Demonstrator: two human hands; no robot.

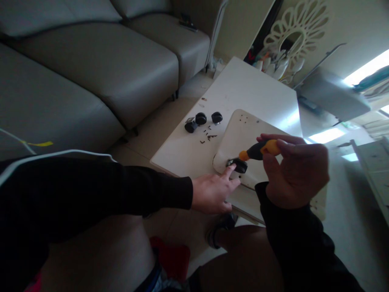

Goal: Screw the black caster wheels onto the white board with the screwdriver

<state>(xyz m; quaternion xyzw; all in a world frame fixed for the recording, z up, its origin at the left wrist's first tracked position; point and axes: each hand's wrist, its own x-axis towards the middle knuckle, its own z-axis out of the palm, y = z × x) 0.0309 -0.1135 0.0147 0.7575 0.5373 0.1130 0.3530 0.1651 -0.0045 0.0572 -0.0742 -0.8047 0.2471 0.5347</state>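
Observation:
My right hand [293,170] is closed around an orange and black screwdriver [258,151], its tip pointing down at a black caster wheel [238,165]. That caster sits at the near left corner of a rounded white board [243,129]. My left hand [214,190] reaches in from the left, its fingers pinched on the caster's edge. Both arms wear black sleeves.
The board lies on a white table [243,85]. Three more black casters [200,119] and several small dark screws [208,136] lie on the table's left part. A grey sofa [91,73] stands at left. A white flower-shaped ornament [291,40] is behind the table.

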